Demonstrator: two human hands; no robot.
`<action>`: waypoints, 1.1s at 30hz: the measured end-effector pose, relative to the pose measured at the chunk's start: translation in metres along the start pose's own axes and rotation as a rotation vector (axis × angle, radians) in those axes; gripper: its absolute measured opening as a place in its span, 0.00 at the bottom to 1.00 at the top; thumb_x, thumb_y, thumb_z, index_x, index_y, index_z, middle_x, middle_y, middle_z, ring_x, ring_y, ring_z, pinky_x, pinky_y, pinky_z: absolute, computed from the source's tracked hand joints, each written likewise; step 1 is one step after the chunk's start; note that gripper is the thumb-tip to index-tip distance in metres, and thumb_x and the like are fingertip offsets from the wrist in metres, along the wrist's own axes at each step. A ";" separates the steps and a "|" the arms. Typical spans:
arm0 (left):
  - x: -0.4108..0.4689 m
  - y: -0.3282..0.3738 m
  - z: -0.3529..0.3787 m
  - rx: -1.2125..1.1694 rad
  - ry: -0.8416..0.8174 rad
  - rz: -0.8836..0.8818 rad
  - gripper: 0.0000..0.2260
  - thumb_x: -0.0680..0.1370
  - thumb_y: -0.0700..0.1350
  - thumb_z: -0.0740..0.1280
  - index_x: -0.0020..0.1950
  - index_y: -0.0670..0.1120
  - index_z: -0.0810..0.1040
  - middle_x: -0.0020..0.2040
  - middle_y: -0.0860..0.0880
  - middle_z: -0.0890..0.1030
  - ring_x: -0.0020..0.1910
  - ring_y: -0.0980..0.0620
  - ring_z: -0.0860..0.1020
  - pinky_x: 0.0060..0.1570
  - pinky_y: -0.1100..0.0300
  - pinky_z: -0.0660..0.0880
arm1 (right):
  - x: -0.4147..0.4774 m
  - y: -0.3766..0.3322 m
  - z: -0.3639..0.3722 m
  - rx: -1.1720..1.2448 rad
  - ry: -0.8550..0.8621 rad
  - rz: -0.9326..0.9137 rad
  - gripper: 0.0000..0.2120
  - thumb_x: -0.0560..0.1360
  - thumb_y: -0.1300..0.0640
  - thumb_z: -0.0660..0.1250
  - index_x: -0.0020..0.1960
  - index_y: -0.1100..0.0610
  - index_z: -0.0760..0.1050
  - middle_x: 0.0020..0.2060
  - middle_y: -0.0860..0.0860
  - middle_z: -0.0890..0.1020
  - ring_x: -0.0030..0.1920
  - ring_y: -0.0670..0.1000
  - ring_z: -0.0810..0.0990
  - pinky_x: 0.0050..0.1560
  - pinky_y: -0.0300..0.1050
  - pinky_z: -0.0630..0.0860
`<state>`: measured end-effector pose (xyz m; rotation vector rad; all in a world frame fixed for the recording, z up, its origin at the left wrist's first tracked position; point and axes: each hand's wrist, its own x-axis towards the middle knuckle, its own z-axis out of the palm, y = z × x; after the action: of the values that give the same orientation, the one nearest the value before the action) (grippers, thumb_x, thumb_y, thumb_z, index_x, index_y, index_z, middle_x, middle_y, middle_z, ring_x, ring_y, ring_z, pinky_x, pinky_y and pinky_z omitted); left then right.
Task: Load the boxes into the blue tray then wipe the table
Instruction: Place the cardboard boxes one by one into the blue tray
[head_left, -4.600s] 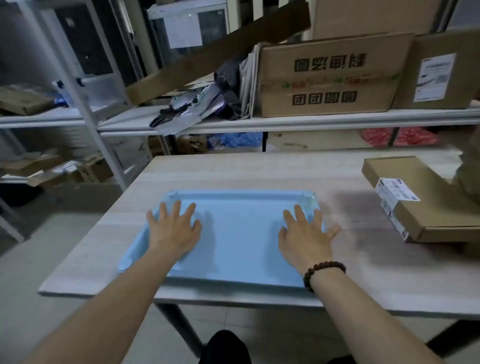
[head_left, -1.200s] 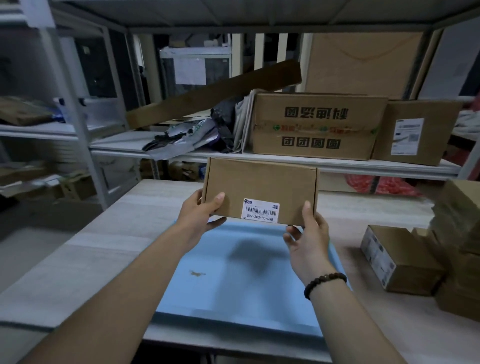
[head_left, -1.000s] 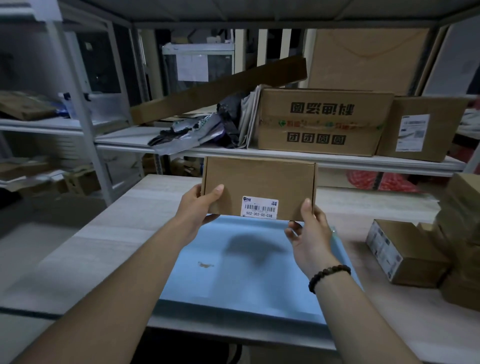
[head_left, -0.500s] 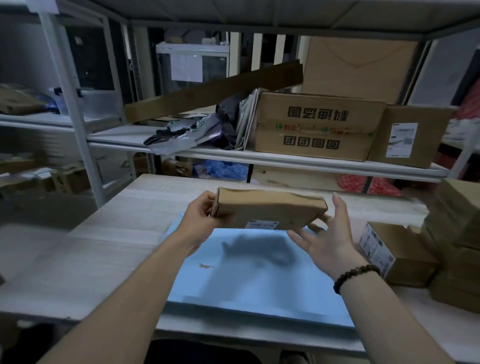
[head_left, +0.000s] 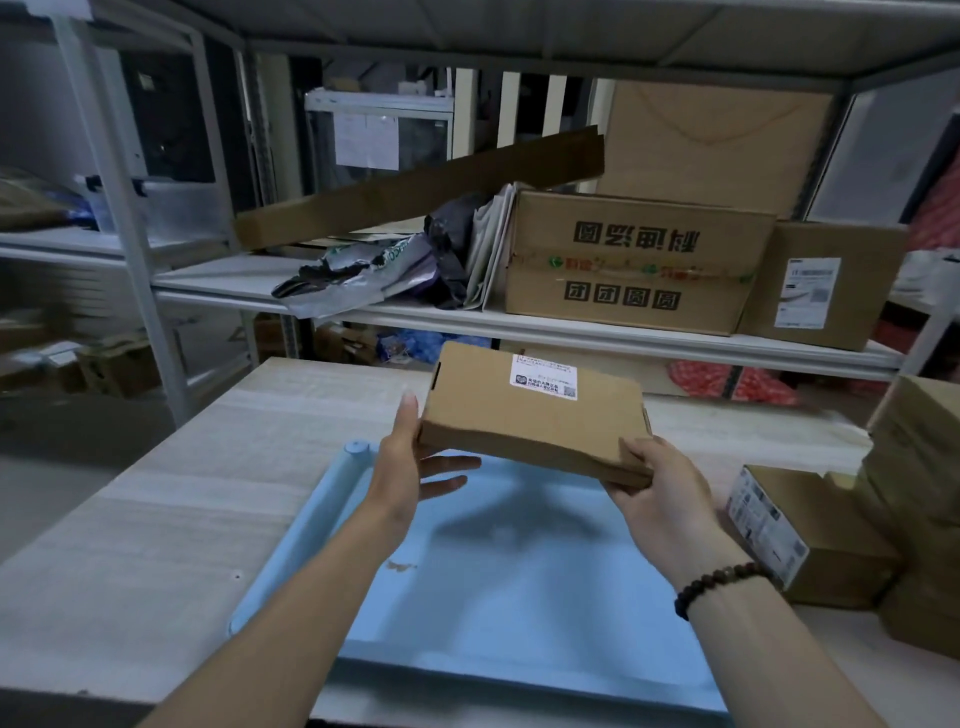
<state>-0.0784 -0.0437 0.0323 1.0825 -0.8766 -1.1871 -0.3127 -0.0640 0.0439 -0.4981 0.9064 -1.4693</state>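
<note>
A flat brown cardboard box (head_left: 524, 415) with a white label on top hangs tilted above the blue tray (head_left: 498, 587). My left hand (head_left: 410, 462) supports its left end, thumb up along the side and fingers spread underneath. My right hand (head_left: 660, 499) grips its near right corner. The tray lies on the pale wooden table (head_left: 156, 530) and holds nothing but a small brown speck. Another brown box (head_left: 795, 525) with a white side label lies on the table to the right of the tray.
A stack of brown boxes (head_left: 919, 499) rises at the right edge of the table. Behind the table runs a metal shelf (head_left: 571, 327) with large cartons, crumpled bags and a long cardboard strip. A shelf post (head_left: 130, 208) stands at the left.
The box has turned from standing on edge with its barcode facing me to lying nearly flat, labelled top up. My right hand has closed on its near right corner.
</note>
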 end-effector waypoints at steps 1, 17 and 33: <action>0.000 -0.001 -0.001 0.010 0.000 0.009 0.22 0.81 0.63 0.57 0.53 0.48 0.82 0.49 0.45 0.86 0.46 0.43 0.86 0.49 0.47 0.81 | 0.003 0.002 -0.001 0.005 -0.009 -0.003 0.16 0.77 0.68 0.63 0.63 0.61 0.70 0.56 0.60 0.79 0.55 0.56 0.79 0.40 0.46 0.81; 0.015 -0.019 -0.035 0.282 0.091 0.214 0.24 0.75 0.47 0.73 0.68 0.49 0.69 0.57 0.50 0.82 0.52 0.52 0.83 0.45 0.60 0.80 | -0.006 0.003 0.016 -0.418 -0.097 -0.160 0.20 0.72 0.71 0.57 0.57 0.57 0.79 0.36 0.45 0.83 0.37 0.44 0.77 0.43 0.41 0.72; 0.011 -0.026 -0.019 0.386 0.014 0.279 0.36 0.79 0.35 0.68 0.80 0.56 0.55 0.66 0.56 0.76 0.54 0.59 0.81 0.58 0.58 0.75 | -0.007 -0.010 0.003 -0.119 -0.038 -0.016 0.27 0.78 0.68 0.61 0.73 0.49 0.66 0.59 0.56 0.77 0.49 0.54 0.78 0.45 0.48 0.78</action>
<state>-0.0655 -0.0518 0.0016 1.2250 -1.2349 -0.7947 -0.3158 -0.0586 0.0550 -0.6202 0.9656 -1.4216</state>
